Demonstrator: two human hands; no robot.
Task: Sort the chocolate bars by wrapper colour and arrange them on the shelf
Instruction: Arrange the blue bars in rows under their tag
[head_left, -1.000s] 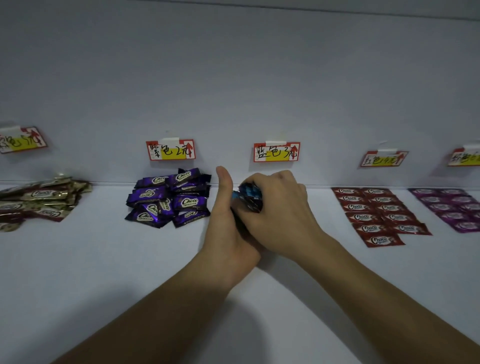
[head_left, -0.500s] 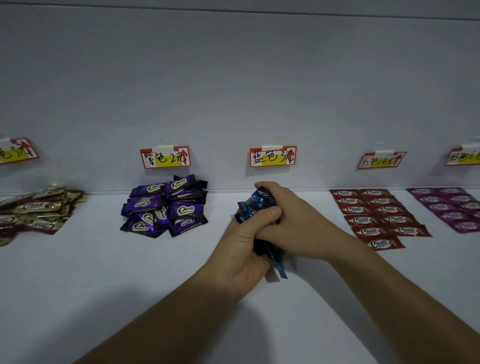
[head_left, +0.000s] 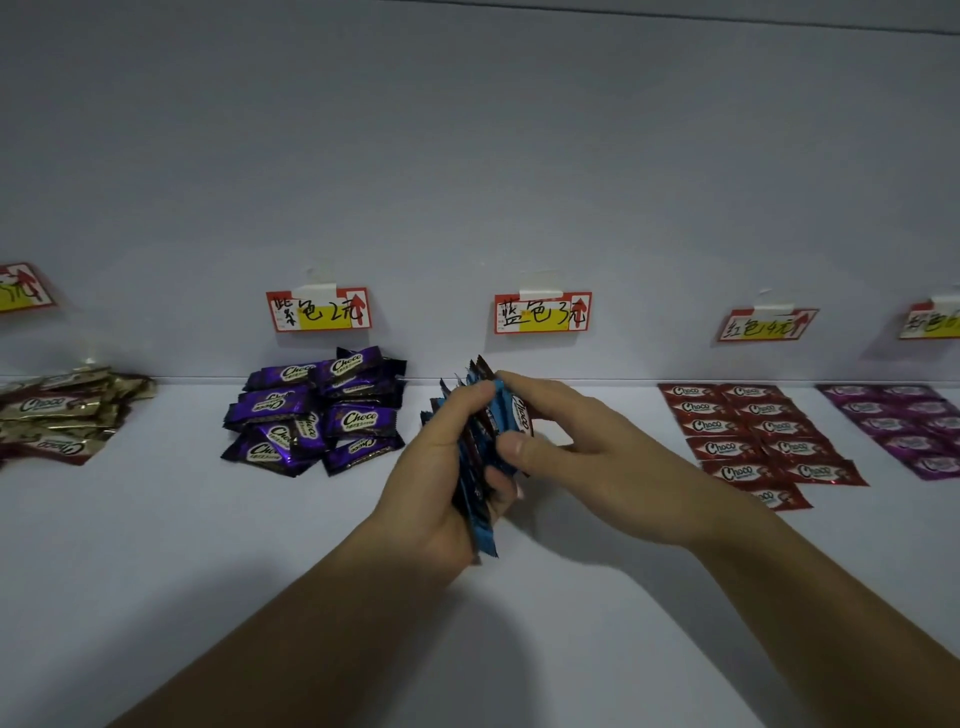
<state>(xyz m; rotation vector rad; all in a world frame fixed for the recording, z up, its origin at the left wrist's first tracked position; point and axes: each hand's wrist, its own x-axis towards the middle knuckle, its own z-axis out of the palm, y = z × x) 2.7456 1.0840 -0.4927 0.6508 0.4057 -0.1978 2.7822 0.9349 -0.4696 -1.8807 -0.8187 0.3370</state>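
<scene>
left hand (head_left: 441, 467) grips blue bars (head_left: 475, 499) upright; right hand (head_left: 566, 447) pinches front bar, thumb on wrapper.

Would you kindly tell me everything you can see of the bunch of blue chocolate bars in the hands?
The blue bars are a bunch of shiny, foil-like wrappers with crimped ends, standing on edge and fanned; some show dark brown. The front one bears a white Choco logo. The left hand holds the bunch in its grip; the right hand pinches the front bars. They hang over the white shelf, before the middle price label.
</scene>
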